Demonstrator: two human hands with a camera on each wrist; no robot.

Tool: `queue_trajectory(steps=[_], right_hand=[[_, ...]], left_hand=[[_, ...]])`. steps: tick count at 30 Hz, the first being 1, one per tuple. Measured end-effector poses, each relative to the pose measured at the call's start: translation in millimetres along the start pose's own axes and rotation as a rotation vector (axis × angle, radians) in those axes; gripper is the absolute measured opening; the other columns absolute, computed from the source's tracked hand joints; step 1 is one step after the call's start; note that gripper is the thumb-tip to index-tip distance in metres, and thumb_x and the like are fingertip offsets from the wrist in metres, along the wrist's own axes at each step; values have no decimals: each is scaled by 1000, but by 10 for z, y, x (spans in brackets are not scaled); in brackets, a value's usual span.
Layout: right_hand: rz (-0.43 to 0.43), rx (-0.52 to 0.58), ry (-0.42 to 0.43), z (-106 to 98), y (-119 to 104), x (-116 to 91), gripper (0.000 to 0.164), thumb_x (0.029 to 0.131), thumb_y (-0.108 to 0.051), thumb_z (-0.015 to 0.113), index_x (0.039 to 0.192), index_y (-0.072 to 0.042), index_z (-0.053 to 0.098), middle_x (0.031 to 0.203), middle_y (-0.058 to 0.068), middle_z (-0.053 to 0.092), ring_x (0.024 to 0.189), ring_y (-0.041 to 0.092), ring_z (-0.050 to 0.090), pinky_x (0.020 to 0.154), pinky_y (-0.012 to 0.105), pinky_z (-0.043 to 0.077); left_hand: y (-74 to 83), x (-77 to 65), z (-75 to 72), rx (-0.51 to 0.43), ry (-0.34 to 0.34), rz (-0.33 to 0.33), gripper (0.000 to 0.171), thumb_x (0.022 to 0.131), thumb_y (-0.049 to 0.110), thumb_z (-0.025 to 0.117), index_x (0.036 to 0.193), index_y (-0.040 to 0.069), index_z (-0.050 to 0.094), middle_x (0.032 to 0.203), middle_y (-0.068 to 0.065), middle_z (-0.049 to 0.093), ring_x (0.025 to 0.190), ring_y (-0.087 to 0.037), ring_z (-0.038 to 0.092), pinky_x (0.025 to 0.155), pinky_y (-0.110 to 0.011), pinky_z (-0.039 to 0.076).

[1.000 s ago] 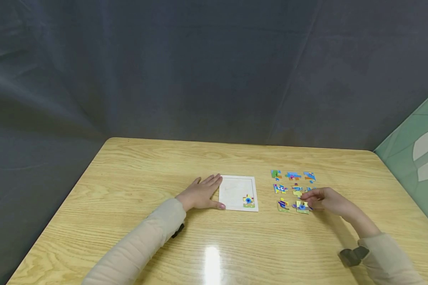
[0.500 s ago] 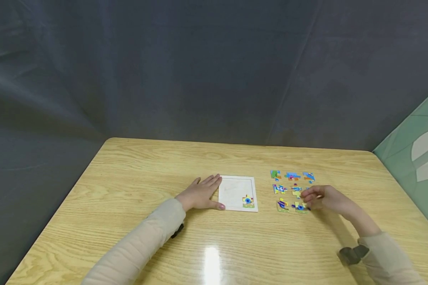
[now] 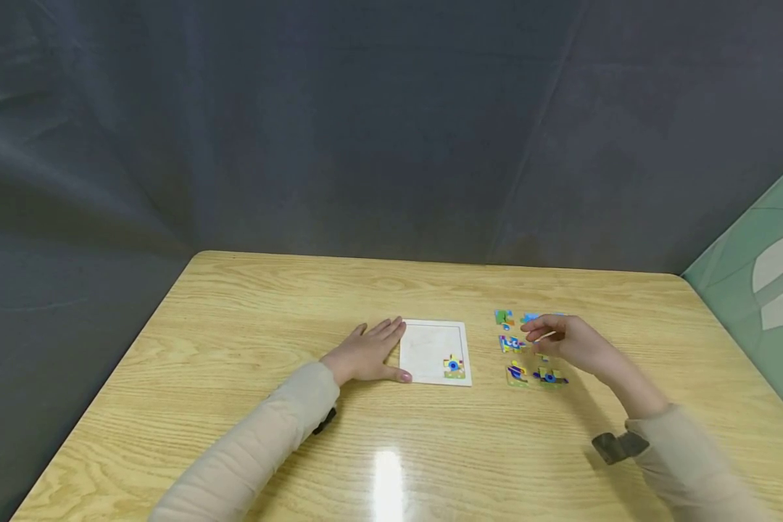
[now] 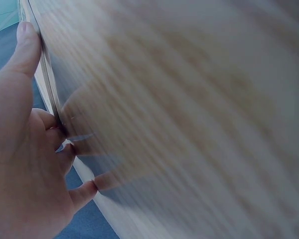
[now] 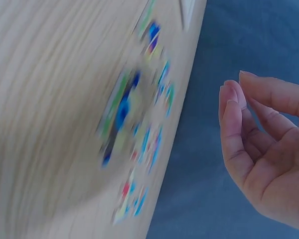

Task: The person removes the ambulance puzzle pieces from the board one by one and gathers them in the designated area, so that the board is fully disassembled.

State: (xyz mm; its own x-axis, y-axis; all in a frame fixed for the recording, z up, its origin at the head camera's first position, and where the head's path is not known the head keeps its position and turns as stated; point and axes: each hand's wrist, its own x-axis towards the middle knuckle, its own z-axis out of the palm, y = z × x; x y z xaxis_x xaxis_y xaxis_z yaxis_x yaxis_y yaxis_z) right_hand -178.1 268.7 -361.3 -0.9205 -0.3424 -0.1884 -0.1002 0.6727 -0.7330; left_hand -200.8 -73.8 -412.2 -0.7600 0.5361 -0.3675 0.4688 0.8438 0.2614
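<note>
My left hand rests at the left edge of a white square puzzle board, fingers spread and thumb at its lower corner. One jigsaw piece with a blue round spot lies in the board's lower right corner. My right hand hovers over the loose pieces, fingers loosely bent; nothing shows between thumb and fingertips in the right wrist view. Below it lie a bottom-row piece with a blue centre, a lower-left piece and a middle-left piece. The hand covers several others.
A green-cornered piece lies at the top left of the loose group. The wooden table ends at a dark cloth behind. A green patterned panel stands to the right. Light glares on the table's front.
My right hand has risen away from the bottom-row piece and moved up and left over the upper pieces. That piece has turned slightly and stays on the table. The left hand has kept still.
</note>
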Motion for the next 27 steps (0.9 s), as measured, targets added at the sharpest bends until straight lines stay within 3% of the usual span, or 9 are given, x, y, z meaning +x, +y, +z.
queue_trajectory(steps=[11,15,27], right_hand=[[-48,27,-52,378,-292,240,28,88,5,58,116,9,60,103,23,64,87,18,61,70,23,52],[-88,13,-80,523,-343,296,26,85,9,60,111,10,62,99,23,66,86,22,63,70,26,53],[-106,11,-136,785,-383,389,23,82,9,63,104,5,65,96,17,66,84,18,60,67,23,51]], left_hand=[[0,-13,-11,-4,-2,3,95,87,67,48,155,17,4,163,3,-2,151,-17,3,123,-50,7],[7,-19,-15,-7,-2,2,95,87,66,48,155,17,5,163,3,-1,151,-17,3,123,-50,7],[25,-14,-17,-12,-3,-6,96,87,66,49,155,16,5,163,2,0,151,-17,4,123,-49,8]])
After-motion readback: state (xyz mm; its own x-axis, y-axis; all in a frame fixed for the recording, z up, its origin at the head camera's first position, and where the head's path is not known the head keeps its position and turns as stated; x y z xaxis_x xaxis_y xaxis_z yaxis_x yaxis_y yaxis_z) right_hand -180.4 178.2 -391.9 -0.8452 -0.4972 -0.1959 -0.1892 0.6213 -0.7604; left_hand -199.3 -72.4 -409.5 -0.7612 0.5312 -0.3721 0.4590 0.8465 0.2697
